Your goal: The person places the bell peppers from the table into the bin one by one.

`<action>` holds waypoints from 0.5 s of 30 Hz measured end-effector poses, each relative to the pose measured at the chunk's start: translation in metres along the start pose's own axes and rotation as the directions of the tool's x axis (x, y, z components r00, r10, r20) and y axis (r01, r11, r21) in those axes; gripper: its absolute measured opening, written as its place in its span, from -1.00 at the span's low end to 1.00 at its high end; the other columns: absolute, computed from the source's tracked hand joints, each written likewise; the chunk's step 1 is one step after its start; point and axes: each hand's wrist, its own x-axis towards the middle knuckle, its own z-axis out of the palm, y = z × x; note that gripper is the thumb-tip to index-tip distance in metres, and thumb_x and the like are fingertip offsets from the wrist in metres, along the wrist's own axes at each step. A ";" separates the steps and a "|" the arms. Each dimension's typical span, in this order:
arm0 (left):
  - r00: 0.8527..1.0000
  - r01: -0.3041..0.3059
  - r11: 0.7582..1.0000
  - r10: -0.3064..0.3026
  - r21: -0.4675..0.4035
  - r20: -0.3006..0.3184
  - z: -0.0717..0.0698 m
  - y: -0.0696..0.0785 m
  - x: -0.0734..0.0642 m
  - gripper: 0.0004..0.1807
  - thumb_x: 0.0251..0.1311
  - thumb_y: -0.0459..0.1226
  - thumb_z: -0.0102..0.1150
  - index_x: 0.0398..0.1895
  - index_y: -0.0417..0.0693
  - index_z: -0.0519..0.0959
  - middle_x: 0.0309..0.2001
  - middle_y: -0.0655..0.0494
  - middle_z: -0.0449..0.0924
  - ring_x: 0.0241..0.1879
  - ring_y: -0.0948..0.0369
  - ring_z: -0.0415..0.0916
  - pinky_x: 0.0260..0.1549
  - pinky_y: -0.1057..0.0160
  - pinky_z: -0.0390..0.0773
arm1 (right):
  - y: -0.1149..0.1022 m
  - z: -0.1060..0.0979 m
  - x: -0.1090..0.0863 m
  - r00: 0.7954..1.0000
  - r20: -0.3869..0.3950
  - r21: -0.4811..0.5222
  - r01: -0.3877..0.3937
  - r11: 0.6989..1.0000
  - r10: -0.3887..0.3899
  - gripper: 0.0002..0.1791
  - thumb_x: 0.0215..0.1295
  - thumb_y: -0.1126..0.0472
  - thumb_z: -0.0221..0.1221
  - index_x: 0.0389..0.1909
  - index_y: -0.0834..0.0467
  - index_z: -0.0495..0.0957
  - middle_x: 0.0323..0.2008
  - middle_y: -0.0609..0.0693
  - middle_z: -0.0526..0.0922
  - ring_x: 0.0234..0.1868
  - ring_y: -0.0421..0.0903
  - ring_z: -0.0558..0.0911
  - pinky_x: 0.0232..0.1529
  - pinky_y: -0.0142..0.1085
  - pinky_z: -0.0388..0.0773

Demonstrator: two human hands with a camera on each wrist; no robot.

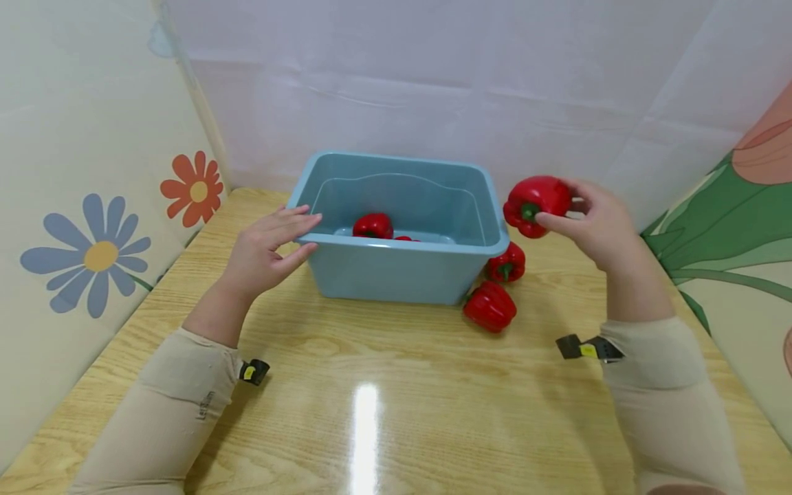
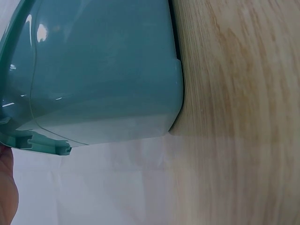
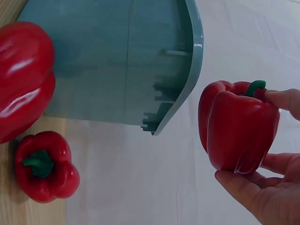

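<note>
In the head view my right hand point(image 1: 603, 223) holds a red bell pepper point(image 1: 543, 196) in the air, just right of a blue plastic bin point(image 1: 396, 271). Thumb and fingers pinch that pepper at its two ends, its green stem showing beside the thumb in the right wrist view. My left hand point(image 1: 262, 251) rests on the bin's left rim with fingers extended. Inside the bin lies a red pepper point(image 1: 373, 225), with a bit of more red partly hidden by the front wall. Two more peppers sit on the table by the bin's right side, one nearer point(image 1: 490, 306) and one behind it point(image 1: 507, 262).
The bin stands on a wood-grain table point(image 1: 297, 399) close to a white sheet point(image 1: 396, 82) at the back. Flower-patterned panels point(image 1: 93, 172) flank the table on both sides. A bright light reflection crosses the table's front part.
</note>
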 end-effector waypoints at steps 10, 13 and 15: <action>1.000 -0.001 1.000 0.001 -0.006 0.001 0.000 0.000 0.000 -0.40 -0.19 -0.39 0.38 0.07 -0.12 0.53 -0.01 -0.03 0.57 0.11 0.06 0.44 0.20 0.00 0.27 | -0.011 0.010 0.005 0.999 0.013 0.035 0.031 0.999 -0.032 -0.19 0.11 -0.14 0.19 0.36 -0.02 0.13 0.21 0.12 0.30 0.13 0.14 0.31 -0.12 0.02 0.47; 1.000 -0.003 1.000 0.003 -0.008 0.000 0.000 0.000 0.000 -0.40 -0.20 -0.40 0.39 0.06 -0.13 0.53 -0.01 -0.03 0.57 0.10 0.06 0.44 0.20 0.00 0.27 | -0.014 0.013 0.006 0.999 0.022 0.044 0.035 0.998 -0.036 -0.19 0.10 -0.15 0.20 0.36 -0.03 0.14 0.20 0.10 0.32 0.12 0.12 0.32 -0.11 0.02 0.48; 1.000 -0.002 1.000 0.002 -0.008 -0.001 0.000 0.000 0.000 -0.40 -0.20 -0.40 0.39 0.07 -0.13 0.53 -0.01 -0.02 0.57 0.10 0.06 0.44 0.20 0.00 0.27 | -0.016 0.016 0.006 0.999 0.030 0.050 0.036 0.998 -0.038 -0.18 0.09 -0.15 0.21 0.36 -0.03 0.14 0.20 0.09 0.32 0.12 0.11 0.33 -0.10 0.03 0.48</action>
